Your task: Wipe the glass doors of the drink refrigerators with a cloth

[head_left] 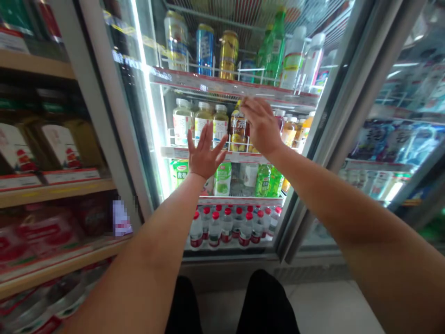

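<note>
Your left hand (205,155), empty, is spread wide before the white-labelled bottles (182,124), while whether your right hand (262,125) grips the adjoining lemon-tea bottle (238,126) I cannot tell, that bottle standing, not yet lifted, on the cooler's (229,256) middle shelf (174,152).

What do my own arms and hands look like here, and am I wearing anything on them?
Your left hand and right hand are bare: no glove, watch or bracelet shows. No sleeve is visible on either arm. Below, you wear black trousers.
</note>
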Available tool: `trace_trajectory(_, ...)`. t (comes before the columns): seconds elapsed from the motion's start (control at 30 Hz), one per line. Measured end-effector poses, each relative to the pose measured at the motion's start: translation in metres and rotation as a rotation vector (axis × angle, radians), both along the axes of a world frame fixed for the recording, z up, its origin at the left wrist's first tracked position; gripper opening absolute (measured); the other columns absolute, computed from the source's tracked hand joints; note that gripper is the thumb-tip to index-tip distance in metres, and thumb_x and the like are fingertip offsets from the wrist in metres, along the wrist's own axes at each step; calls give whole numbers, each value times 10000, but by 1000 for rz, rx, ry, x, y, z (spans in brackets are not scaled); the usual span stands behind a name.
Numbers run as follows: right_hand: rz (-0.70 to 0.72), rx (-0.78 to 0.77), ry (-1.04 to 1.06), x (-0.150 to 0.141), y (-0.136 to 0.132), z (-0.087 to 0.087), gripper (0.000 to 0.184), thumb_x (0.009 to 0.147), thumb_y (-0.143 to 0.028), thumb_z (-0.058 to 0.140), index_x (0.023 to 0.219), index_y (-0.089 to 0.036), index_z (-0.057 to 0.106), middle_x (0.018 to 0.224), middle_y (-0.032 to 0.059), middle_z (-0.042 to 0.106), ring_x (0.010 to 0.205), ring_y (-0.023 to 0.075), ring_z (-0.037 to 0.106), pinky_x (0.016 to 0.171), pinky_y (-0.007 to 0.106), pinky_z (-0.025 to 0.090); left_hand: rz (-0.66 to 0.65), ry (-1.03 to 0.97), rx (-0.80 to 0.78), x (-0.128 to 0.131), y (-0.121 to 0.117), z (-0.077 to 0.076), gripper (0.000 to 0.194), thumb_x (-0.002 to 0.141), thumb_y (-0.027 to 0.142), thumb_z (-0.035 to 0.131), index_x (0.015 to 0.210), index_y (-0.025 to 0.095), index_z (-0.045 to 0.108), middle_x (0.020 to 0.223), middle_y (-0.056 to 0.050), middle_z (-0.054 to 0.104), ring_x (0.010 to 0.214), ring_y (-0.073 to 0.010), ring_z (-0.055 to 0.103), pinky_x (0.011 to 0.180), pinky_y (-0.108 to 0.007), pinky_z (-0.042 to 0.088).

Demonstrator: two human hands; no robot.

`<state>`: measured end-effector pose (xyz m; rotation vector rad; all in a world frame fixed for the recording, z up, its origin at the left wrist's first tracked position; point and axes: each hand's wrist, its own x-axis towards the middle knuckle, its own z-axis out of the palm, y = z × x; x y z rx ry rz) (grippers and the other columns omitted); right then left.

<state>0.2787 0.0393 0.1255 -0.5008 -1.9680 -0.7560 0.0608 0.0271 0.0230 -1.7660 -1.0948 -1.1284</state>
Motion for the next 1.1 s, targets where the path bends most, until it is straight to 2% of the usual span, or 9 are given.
trace_trajectory(0.13,18,8,-277,2,-12,-25,475,970,-90,397,1371,-237,603,1439,48,603,1421,237,464,1239,502,370,28,19,57,0,1,-2,486,1034,509,421,1499,368,427,1693,14,169,1569,-249,134,1251,-647,-69)
trace_trajectory(0.27,-10,53,-74,21,-4,-13,495,980,-89,376,1395,-260,585,1458,37,590,1423,249,460,1227,520,379,1,0,59,0,0,-1,482,1022,517,431,1486,385,439,1673,36,246,1565,-249,157,1258,-646,-69)
trace_trajectory(0.37,-22,61,32,27,-1,-27,498,989,-103,384,1421,-267,571,1457,55,591,1440,259,445,1228,529,379,14,-15,67,1,-1,0,485,1008,540,443,1474,405,460,1667,48,256,1555,-257,198,1276,-606,-57)
trace_trajectory(0.53,46,-14,-427,22,-13,-71,453,1005,-127,448,1391,-315,592,1419,20,633,1395,202,510,1211,459,417,26,-13,72,3,-3,1,493,1002,539,471,1464,369,492,1670,-21,253,1544,-273,232,1269,-625,-12)
trace_trajectory(0.6,38,-13,-438,24,-12,-63,447,1005,-122,448,1384,-307,596,1438,17,619,1409,197,495,1218,452,404,15,-19,67,3,-4,1,490,999,531,477,1462,371,495,1665,-26,269,1543,-280,237,1266,-631,-10)
trace_trajectory(0.73,-54,29,-118,30,-2,-41,461,1004,-110,405,1395,-260,598,1490,36,571,1458,246,430,1230,491,380,-2,-16,70,3,-7,1,451,1023,431,443,1467,370,493,1661,-31,279,1545,-272,228,1262,-638,-8)
trace_trajectory(0.83,-66,51,-158,23,-6,-66,446,1007,-128,414,1383,-268,610,1484,35,578,1450,256,443,1220,500,394,3,-26,61,4,-8,1,448,1028,375,433,1473,373,489,1663,-27,269,1547,-262,217,1267,-637,-4)
trace_trajectory(0.97,66,138,-661,9,-18,-106,385,1005,-124,451,1270,-295,673,1374,-9,671,1336,165,570,1173,350,461,3,-26,47,3,-7,0,457,1026,376,437,1480,374,482,1667,-23,255,1549,-265,209,1272,-628,-14)
trace_trajectory(1.1,-2,142,-439,11,-11,-71,380,1027,-181,429,1330,-296,628,1423,0,635,1405,227,503,1209,475,408,47,20,102,1,-5,-2,498,1007,452,490,1498,372,457,1664,-34,268,1551,-273,199,1268,-631,0)
